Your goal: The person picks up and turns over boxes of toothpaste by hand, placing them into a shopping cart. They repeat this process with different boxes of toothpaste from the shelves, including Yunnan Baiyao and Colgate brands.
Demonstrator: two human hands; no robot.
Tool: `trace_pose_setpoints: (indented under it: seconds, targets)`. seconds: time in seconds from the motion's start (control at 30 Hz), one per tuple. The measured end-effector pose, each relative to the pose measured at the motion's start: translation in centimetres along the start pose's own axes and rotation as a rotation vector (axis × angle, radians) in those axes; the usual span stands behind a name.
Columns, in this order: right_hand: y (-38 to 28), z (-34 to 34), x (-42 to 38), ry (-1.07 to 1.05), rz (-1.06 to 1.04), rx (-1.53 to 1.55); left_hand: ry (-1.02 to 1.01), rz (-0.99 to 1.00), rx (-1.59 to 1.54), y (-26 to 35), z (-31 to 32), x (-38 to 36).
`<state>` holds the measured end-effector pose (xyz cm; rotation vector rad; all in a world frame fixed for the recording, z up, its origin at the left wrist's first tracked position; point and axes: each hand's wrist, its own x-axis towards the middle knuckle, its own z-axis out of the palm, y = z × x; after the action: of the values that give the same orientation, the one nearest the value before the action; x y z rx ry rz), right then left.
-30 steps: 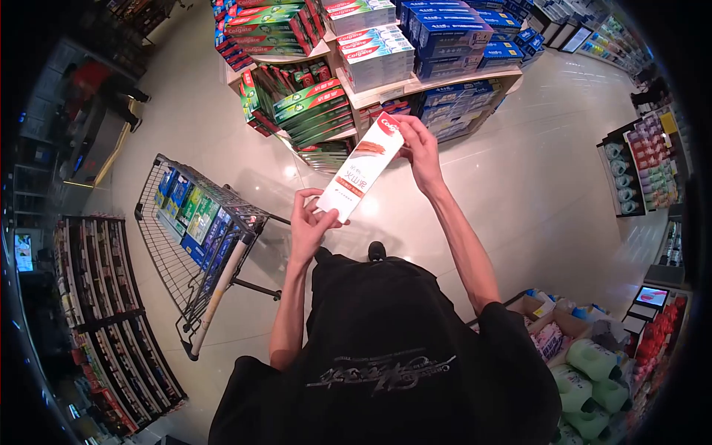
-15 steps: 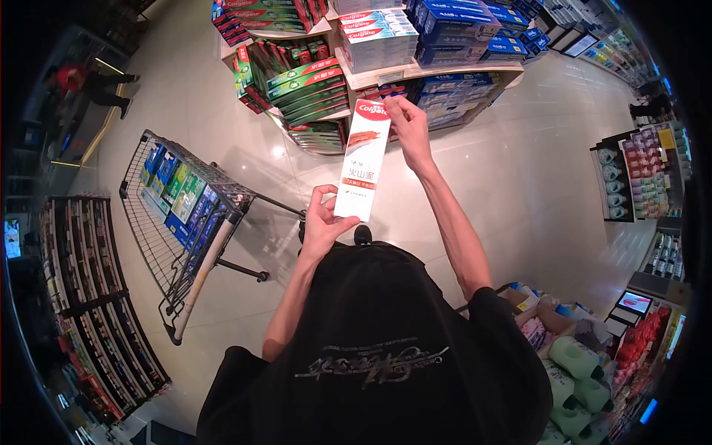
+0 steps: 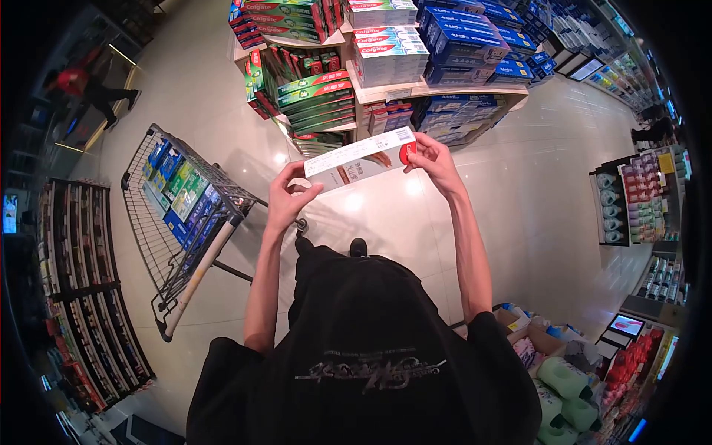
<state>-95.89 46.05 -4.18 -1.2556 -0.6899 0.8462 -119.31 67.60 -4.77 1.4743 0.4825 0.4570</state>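
- The box (image 3: pixel 361 160), a long white toothpaste carton, sits just above the middle of the frame, held in the air between both hands over the pale floor (image 3: pixel 519 193).
- Its long axis runs nearly level, tilted a little: the right end, with the red logo, is higher; the left end is lower.
- The left hand (image 3: pixel 288 194) pinches the lower left end, thumb on the near face and fingers curled behind it.
- The right hand (image 3: pixel 435 159) pinches the upper right end with thumb and fingertips, the other fingers loosely bent.
- Each hand is at its own end, so neither is nearer; the box spans the gap between them.
- Both forearms rise from the lower middle of the frame and spread apart, wrists bent inward toward the box.
- A wire cart (image 3: pixel 185 215) holding boxes stands at the left of the frame, well apart from the left hand.
- A stacked shelf (image 3: pixel 386 70) of toothpaste fills the top centre, beyond the box.
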Motion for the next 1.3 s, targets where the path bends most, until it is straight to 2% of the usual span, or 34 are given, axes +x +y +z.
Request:
trace_pose_setpoints:
  seconds: [0.07, 0.13, 0.2, 0.53, 0.8, 0.87, 0.9, 0.93, 0.97, 1.0, 1.03, 1.07, 1.17, 1.2, 1.27, 1.3]
  targets:
    - [-0.2, -0.1, -0.8, -0.001, 0.041, 0.030, -0.034, 0.136, 0.181, 0.6, -0.3, 0.3]
    - [0.3, 0.0, -1.2, -0.047, -0.019, 0.041, -0.018, 0.153, 0.215, 0.9, -0.5, 0.3]
    - [0.0, 0.1, -1.4, -0.049, 0.004, 0.050, 0.001, 0.250, 0.231, 1.3, -0.2, 0.4]
    - [0.1, 1.0, -1.6, 0.010, -0.083, 0.086, -0.040, 0.369, 0.210, 1.7, 0.2, 0.2]
    - [0.6, 1.6, -1.5, 0.046, -0.104, 0.131, 0.006, 0.415, 0.215, 1.9, 0.5, 0.2]
    - [1.0, 1.1, -1.7, 0.016, 0.086, 0.306, 0.017, 0.455, 0.261, 1.8, 0.4, 0.2]
    - [0.9, 1.2, -1.7, 0.014, 0.085, 0.305, 0.033, 0.529, 0.395, 1.7, 0.1, 0.3]
    - [0.6, 1.4, -1.7, 0.034, 0.127, 0.443, 0.050, 0.602, 0.531, 1.7, -0.1, 0.3]
    - [0.5, 1.6, -1.7, 0.056, 0.171, 0.580, 0.053, 0.602, 0.532, 1.6, -0.1, 0.3]
    - [0.7, 1.8, -1.8, 0.053, 0.172, 0.580, 0.086, 0.632, 0.562, 1.7, 0.1, 0.3]
    - [1.2, 1.9, -1.7, 0.104, 0.172, 0.435, 0.120, 0.662, 0.593, 1.8, 0.3, 0.3]
    - [1.5, 2.0, -1.6, 0.155, 0.171, 0.291, 0.121, 0.663, 0.596, 1.9, 0.6, 0.3]
    - [1.6, 2.1, -1.9, 0.170, 0.081, 0.247, 0.218, 0.308, 0.058, 1.8, 2.0, -0.1]
    - [1.4, 2.4, -2.0, 0.169, 0.081, 0.247, 0.218, 0.309, 0.058, 1.3, 1.7, 0.0]
    - [0.8, 3.0, -2.1, 0.163, 0.014, 0.284, 0.031, 0.087, -0.172, 0.0, 0.5, 0.1]
    - [0.8, 2.9, -2.2, 0.161, 0.015, 0.285, 0.033, 0.087, -0.171, -0.5, 0.4, 0.1]
